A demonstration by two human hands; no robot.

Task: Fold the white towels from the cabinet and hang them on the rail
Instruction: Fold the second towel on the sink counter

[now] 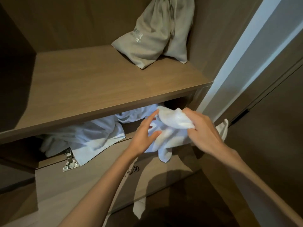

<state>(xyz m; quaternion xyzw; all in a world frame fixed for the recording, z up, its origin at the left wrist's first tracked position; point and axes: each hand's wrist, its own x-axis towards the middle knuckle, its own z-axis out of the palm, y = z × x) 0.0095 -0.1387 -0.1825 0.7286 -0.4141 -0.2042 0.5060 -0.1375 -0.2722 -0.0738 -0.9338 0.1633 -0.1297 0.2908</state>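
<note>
right hand (202, 128) grips a bunched white towel (172, 128) at the cabinet mouth, left hand (144, 136) spread beneath; best find two corners and shake it flat before folding.

Hotel-like closet: wooden shelf (105, 82), laundry bag (152, 36).

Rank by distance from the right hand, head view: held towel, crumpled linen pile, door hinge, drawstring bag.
1. The towel, gripped in the right hand.
2. The linen pile, under the shelf, leftward.
3. The hinge, lower left, and the drawstring bag, on that shelf: too close to call.
</note>
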